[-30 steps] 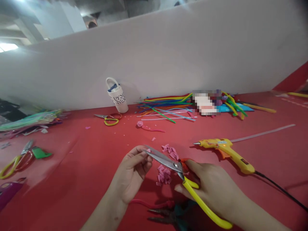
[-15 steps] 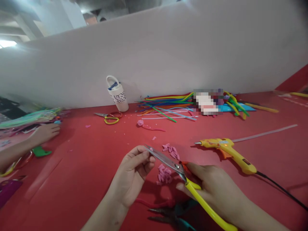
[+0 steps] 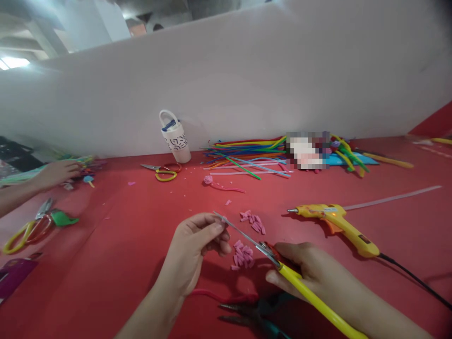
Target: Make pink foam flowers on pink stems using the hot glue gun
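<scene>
My right hand (image 3: 310,273) grips a pair of scissors (image 3: 307,289) with yellow and red handles, blades pointing up and left. Those blades look nearly closed and seen edge-on, their tips at the fingertips of my left hand (image 3: 203,240). The left thumb and forefinger pinch a tiny pink piece (image 3: 223,219) by the blade tips; most of it is hidden. Two small heaps of cut pink strips lie just beyond the hands, an upper heap (image 3: 253,221) and a lower heap (image 3: 242,255). Below them rest dark-jawed pliers (image 3: 243,314) with teal handles, partly under my right hand.
A yellow glue gun (image 3: 335,219) with its cord lies at right. Coloured pipe cleaners (image 3: 243,153), a white tumbler (image 3: 177,143) and other scissors (image 3: 164,172) stand or lie along the wall. At left, another person's hand (image 3: 63,172) reaches over stems near more scissors (image 3: 30,230).
The scissors have turned from showing the blade's flat side to edge-on, still at my left fingertips. The other person's hand has moved up and away, uncovering the scissors at left.
</scene>
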`<state>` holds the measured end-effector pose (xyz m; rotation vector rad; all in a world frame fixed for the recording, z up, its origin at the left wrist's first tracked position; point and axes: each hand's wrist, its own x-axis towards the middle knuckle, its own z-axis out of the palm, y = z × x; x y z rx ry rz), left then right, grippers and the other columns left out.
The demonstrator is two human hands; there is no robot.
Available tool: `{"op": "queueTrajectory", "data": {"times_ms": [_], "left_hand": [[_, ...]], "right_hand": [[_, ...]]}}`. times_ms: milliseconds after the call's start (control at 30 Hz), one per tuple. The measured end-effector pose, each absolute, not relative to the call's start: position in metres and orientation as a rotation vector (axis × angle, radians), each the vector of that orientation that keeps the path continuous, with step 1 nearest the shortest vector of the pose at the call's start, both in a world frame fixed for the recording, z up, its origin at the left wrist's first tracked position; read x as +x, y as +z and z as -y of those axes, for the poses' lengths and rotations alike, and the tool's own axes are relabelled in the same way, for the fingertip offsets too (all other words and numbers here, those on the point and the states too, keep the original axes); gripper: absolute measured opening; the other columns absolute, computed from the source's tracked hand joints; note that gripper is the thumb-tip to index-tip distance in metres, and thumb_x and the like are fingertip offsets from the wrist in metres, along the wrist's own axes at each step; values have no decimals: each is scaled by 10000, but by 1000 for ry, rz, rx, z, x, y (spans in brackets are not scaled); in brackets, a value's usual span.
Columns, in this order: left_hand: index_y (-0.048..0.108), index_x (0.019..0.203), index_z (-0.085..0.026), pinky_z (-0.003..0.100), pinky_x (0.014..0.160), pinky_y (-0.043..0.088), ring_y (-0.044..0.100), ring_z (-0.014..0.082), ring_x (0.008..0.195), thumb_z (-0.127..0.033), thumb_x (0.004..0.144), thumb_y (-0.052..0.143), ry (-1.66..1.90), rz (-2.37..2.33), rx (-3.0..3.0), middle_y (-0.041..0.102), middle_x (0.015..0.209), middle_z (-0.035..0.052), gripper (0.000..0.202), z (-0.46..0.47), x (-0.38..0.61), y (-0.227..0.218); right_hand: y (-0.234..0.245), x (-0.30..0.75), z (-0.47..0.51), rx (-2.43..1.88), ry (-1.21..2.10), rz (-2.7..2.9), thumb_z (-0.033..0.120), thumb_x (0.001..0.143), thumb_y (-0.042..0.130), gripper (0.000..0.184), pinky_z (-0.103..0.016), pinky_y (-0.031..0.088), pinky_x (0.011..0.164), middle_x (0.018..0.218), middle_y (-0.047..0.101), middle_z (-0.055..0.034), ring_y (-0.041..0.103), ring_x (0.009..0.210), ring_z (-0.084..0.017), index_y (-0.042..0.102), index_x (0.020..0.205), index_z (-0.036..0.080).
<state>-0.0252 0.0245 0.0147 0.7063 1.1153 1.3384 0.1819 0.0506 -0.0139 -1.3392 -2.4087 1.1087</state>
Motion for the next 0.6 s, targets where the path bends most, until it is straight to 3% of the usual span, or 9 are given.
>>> {"op": "queueTrajectory", "data": {"times_ms": [300, 600], "left_hand": [[675, 613, -137, 141, 383, 401, 510, 55, 374, -121, 659, 641, 1343, -1253, 902, 591, 478, -26, 59, -25, -31, 17], [662, 590, -145, 145, 386, 402, 501, 55, 372, -111, 657, 625, 1326, -1300, 957, 575, 470, -35, 84, -25, -33, 18]], "right_hand": [[-8, 180, -49, -1347, 930, 2545, 539, 767, 497, 350, -246, 238, 447, 547, 525, 11, 400, 461, -135, 424, 633, 223], [-10, 181, -49, -1377, 953, 2530, 513, 799, 466, 337, -248, 247, 451, 573, 578, -16, 476, 481, -152, 449, 632, 221]]}}
